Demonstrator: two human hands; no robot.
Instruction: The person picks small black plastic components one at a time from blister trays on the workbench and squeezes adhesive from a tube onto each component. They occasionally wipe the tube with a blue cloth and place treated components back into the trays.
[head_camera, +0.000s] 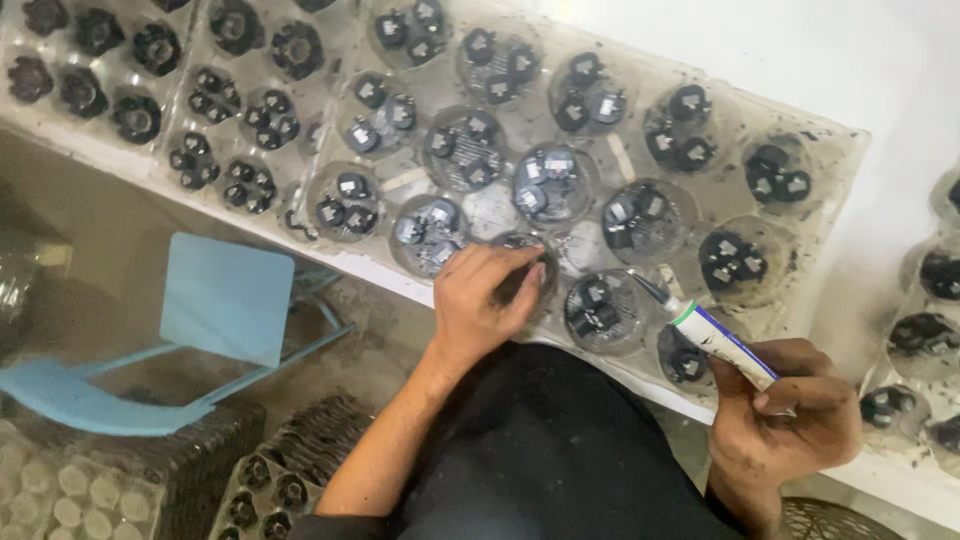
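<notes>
My left hand (485, 300) is curled over a round clear cup with small black parts (520, 262) at the near edge of a clear plastic tray (620, 160), fingers closed around it. My right hand (785, 415) grips a white and blue squeeze tube (722, 342) whose dark nozzle points toward a neighbouring cup of black parts (598, 308). The tray holds several round cups, each with two or three black parts bearing white squares.
More trays of black round parts (150, 70) lie at the far left on the white table (860, 60). A light blue chair (220, 300) stands on the floor to the left. Stacked trays (280, 470) sit below it.
</notes>
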